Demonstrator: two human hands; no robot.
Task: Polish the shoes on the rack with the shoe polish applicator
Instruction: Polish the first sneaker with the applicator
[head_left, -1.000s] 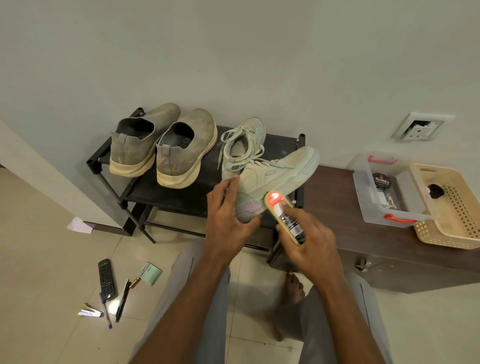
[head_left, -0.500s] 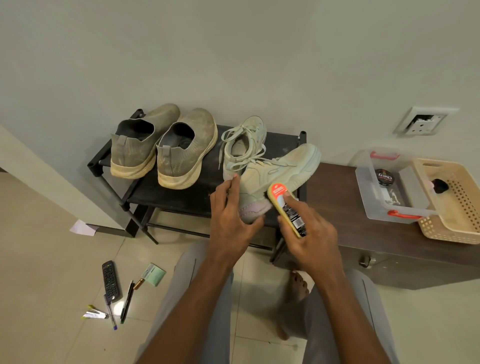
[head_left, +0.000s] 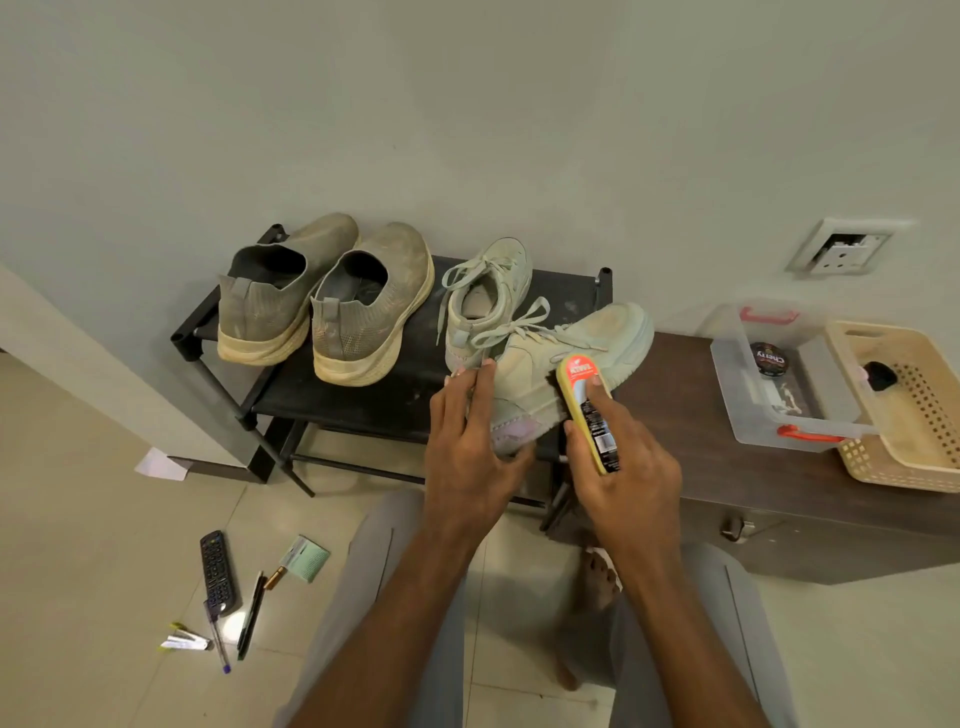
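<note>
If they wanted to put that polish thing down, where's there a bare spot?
Bare wood on the cabinet top, between the laced sneaker and the clear box. The rack has a strip in front of the grey slip-ons; behind that, shoes crowd it.

Black metal shoe rack (head_left: 332, 410) before me bearing two grey knit slip-on shoes (head_left: 322, 306) and two pale green lace-up sneakers (head_left: 524, 332), dark brown wooden cabinet top (head_left: 691, 415) carrying clear plastic box (head_left: 779, 379) and beige perforated basket (head_left: 914, 415)
</note>
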